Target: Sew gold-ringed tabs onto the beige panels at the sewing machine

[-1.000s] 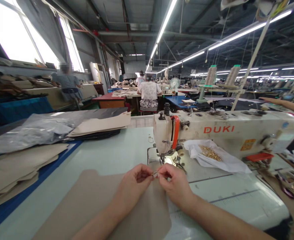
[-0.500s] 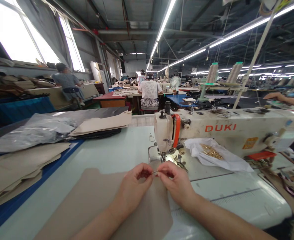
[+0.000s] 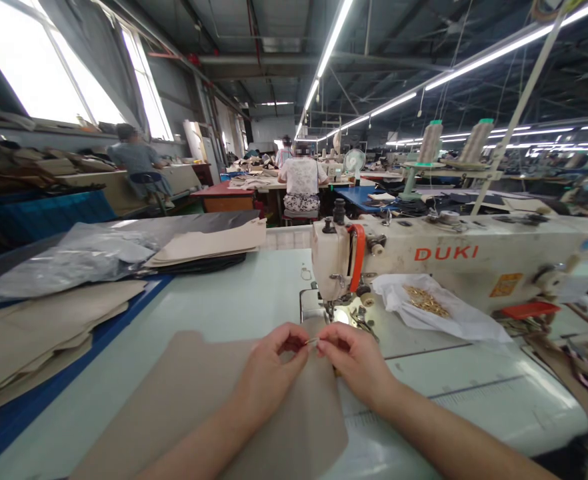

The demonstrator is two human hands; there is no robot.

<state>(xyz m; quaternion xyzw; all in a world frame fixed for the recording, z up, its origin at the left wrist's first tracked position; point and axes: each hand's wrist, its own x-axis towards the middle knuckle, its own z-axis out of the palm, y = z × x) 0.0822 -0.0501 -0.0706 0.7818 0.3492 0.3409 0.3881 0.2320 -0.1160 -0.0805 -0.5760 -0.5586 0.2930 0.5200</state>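
Note:
My left hand (image 3: 274, 363) and my right hand (image 3: 357, 360) meet in front of the sewing machine (image 3: 474, 250), thumbs and fingertips pinched. Between them they hold a small thin strip-like piece (image 3: 313, 341), too small to name surely. Beneath my hands a large grey-beige panel (image 3: 214, 393) lies flat on the pale tabletop, its far end close to the presser foot (image 3: 329, 310). Beside the needle area, small metal tools (image 3: 364, 321) lie partly hidden behind my right hand.
A white plastic bag (image 3: 469, 323) with gold metal pieces (image 3: 427, 301) rests on the machine bed. At left are stacked beige panels (image 3: 49, 327), a clear plastic bag (image 3: 84, 257) and more panels (image 3: 209, 243). Two thread cones (image 3: 430, 142) stand behind the machine. Co-workers (image 3: 301, 180) sit farther back.
The view has shifted slightly. My hands stay pinched on the small piece, which is tilted a little differently. Another person's hand at the right edge has left the view.

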